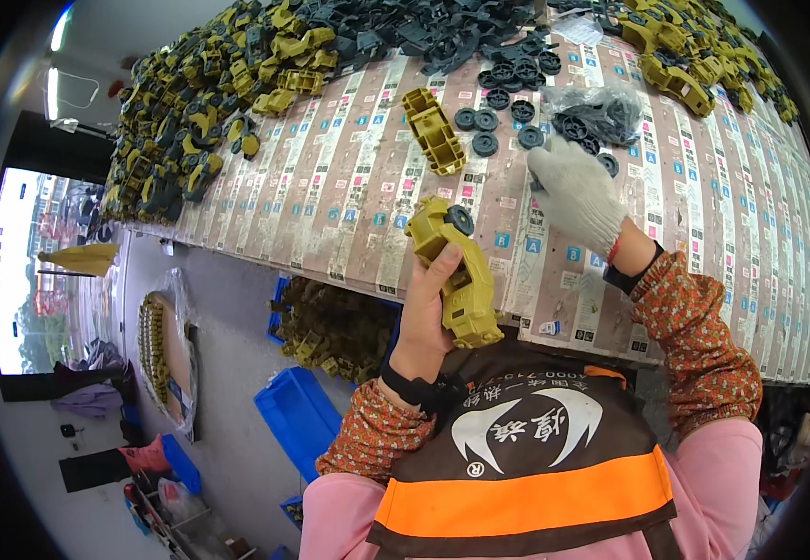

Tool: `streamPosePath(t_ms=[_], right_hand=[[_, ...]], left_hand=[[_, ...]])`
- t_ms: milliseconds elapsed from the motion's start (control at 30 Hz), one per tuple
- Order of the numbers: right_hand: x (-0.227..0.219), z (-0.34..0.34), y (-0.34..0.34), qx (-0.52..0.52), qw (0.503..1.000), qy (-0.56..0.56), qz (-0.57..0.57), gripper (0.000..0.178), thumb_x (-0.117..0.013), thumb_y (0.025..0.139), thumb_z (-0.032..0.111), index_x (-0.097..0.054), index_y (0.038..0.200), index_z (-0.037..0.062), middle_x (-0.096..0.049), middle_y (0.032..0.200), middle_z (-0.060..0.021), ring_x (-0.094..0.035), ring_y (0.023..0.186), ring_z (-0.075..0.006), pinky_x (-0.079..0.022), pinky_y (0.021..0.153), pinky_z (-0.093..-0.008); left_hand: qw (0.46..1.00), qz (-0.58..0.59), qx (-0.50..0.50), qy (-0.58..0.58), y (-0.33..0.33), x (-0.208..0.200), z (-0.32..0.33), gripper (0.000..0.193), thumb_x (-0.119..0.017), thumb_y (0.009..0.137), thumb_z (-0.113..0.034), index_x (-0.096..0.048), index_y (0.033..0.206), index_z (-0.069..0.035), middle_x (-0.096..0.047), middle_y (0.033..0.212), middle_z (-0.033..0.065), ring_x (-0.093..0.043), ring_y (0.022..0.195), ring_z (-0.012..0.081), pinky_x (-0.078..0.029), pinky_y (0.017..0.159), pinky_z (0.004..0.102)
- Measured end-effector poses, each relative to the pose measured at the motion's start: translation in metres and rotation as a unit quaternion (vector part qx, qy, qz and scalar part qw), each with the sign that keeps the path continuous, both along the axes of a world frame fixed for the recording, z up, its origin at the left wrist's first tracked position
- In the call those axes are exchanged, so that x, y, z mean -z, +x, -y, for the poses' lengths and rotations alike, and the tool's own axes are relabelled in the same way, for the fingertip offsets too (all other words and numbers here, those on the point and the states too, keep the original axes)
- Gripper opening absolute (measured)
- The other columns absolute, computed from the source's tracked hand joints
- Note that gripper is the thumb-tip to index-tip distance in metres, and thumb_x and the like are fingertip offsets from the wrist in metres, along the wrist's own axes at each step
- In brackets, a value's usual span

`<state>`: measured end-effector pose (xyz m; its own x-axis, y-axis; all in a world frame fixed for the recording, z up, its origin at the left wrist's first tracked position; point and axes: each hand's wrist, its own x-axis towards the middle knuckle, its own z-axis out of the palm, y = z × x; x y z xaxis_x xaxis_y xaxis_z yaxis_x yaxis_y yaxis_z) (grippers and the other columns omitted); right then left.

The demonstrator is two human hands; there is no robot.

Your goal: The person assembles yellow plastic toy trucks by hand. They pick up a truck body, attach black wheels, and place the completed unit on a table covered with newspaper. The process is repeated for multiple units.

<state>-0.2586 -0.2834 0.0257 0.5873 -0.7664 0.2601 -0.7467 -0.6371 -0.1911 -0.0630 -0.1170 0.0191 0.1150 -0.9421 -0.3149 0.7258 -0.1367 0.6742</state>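
Note:
My left hand [428,303] is bare and wraps around a mustard-yellow toy car body [469,297] above the table's near edge. One black wheel [460,219] sits at the car's far end. My right hand [578,191], in a white knitted glove, is closed low over the table beside the loose black wheels [485,120]. A dark round edge, which looks like a wheel, shows at its fingertips; the glove covers most of it. Another yellow car body [433,131] lies with its hollow underside up, left of the wheels.
Yellow car bodies with wheels [190,121] are heaped at the far left. Dark plastic parts [424,28] cover the back, and more yellow bodies [694,56] lie far right. A clear plastic bag [601,107] covers some wheels. Below the table stand a filled blue crate [279,303] and a blue bin [298,420].

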Motion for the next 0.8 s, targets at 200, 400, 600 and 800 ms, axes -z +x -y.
streamPosePath(t_ms=[200,400,600,800], right_hand=[[-0.021,-0.082,-0.009,-0.046,0.896,0.378,0.228,0.023,-0.065,0.094,0.011,-0.061,0.113,0.0001,-0.072,0.092,-0.0224,-0.073,0.083,-0.0392,-0.058,0.075,-0.0487],[-0.029,-0.127,-0.007,-0.002,0.838,0.444,0.316,0.032,-0.064,0.098,0.009,-0.062,0.129,0.0042,-0.073,0.097,-0.0242,-0.074,0.087,-0.0428,-0.058,0.075,-0.0454],[-0.024,-0.140,-0.009,-0.030,0.872,0.363,0.328,0.034,-0.062,0.095,0.005,-0.060,0.130,0.0030,-0.072,0.097,-0.0266,-0.073,0.091,-0.0465,-0.058,0.075,-0.0478],[-0.026,-0.149,-0.008,-0.021,0.881,0.364,0.302,0.036,-0.059,0.091,0.001,-0.059,0.126,0.0015,-0.071,0.088,-0.0279,-0.072,0.086,-0.0483,-0.057,0.074,-0.0518]], left_hand=[[0.996,0.044,-0.078,-0.028,-0.007,0.002,0.004,0.037,-0.071,0.103,-0.022,-0.054,0.135,-0.014,-0.066,0.109,0.0023,-0.070,0.094,0.0154,-0.062,0.080,0.0338],[0.985,0.117,-0.115,-0.044,-0.016,0.006,0.010,0.037,-0.072,0.102,-0.018,-0.054,0.134,-0.012,-0.066,0.110,0.0021,-0.069,0.095,0.0149,-0.062,0.080,0.0333],[0.972,0.175,-0.144,-0.063,-0.020,0.002,0.009,0.048,-0.075,0.100,-0.010,-0.047,0.138,-0.010,-0.062,0.115,0.0015,-0.065,0.096,0.0105,-0.059,0.085,0.0299],[0.958,0.217,-0.165,-0.094,-0.029,-0.002,0.008,0.054,-0.076,0.098,-0.005,-0.045,0.142,-0.009,-0.061,0.122,0.0021,-0.065,0.104,0.0112,-0.057,0.090,0.0291]])
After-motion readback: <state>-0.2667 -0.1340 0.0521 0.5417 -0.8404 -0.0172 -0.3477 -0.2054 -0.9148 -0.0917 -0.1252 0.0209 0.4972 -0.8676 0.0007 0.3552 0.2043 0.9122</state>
